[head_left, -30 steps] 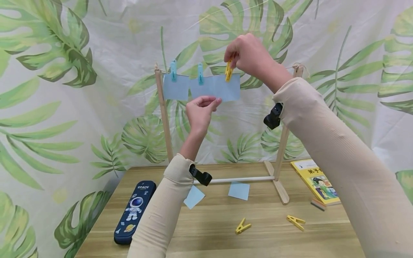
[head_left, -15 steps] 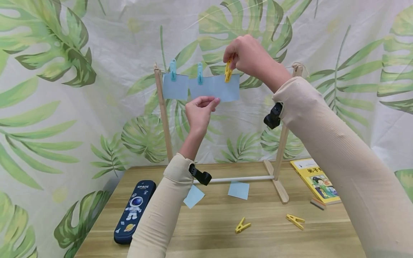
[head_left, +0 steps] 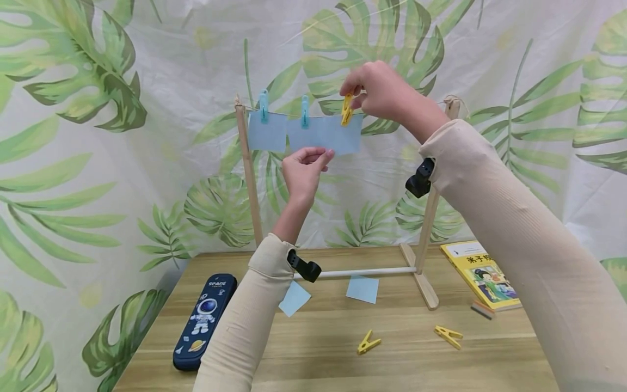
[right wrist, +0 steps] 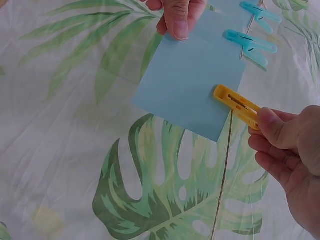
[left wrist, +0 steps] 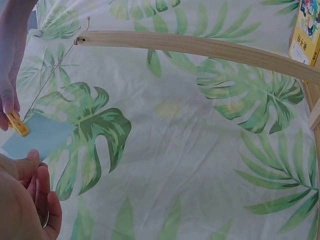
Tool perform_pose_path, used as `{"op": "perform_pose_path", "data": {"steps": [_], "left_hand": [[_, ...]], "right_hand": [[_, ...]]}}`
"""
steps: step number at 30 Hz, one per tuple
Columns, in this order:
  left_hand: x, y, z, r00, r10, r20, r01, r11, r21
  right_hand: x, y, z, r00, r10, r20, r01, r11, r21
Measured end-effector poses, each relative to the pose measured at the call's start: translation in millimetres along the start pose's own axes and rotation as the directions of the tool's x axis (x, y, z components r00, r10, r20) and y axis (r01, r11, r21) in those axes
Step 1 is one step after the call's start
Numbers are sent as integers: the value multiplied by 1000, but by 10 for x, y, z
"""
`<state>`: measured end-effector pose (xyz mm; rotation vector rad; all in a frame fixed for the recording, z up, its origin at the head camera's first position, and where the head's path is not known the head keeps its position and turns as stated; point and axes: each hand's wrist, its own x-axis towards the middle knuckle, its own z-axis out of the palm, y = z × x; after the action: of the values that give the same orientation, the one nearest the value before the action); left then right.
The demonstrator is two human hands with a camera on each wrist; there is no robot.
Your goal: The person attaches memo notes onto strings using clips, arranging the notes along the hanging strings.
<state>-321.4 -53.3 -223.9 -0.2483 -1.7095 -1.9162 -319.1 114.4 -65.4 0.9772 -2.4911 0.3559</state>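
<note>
The right hand [head_left: 379, 90] pinches a yellow peg [head_left: 346, 111] between thumb and fingers, and the peg's nose lies over the top edge of a square of blue paper [head_left: 346, 136], at the string [right wrist: 225, 170]. Below and a little left of that pinch, the left hand [head_left: 303, 171] has its thumb and fingertips pressed together on the lower edge of the same paper, near its left corner. Just left of the right hand's grip, a blue peg [head_left: 305, 111] sits on the string over a second paper [head_left: 302, 133], which meets or overlaps the first; farther left, another blue peg [head_left: 264, 107] holds a third paper [head_left: 266, 136] beside the wooden post [head_left: 251, 182]. The other post [head_left: 428, 228] stands to the right of both grips, behind the right arm. Well below the hands, on the table [head_left: 313, 365], lie two loose papers [head_left: 362, 289] near the white bar [head_left: 367, 271], and nearer the person two more yellow pegs [head_left: 368, 342]. Low to the left of the grips is a dark blue pencil case [head_left: 206, 321]; low to the right are a yellow book [head_left: 482, 275] and a small eraser-like block [head_left: 482, 311].
</note>
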Motion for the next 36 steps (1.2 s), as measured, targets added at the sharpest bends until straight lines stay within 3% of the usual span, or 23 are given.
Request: {"op": "perform_pose_path", "data": {"steps": [17, 36], "left_hand": [[4, -49, -7, 998, -57, -15, 57, 998, 40], [-3, -94, -18, 999, -43, -14, 44, 999, 32]], "right_hand": [[-63, 64, 73, 1000, -2, -11, 3, 998, 56], [-72, 75, 89, 1000, -6, -13, 7, 997, 75]]}}
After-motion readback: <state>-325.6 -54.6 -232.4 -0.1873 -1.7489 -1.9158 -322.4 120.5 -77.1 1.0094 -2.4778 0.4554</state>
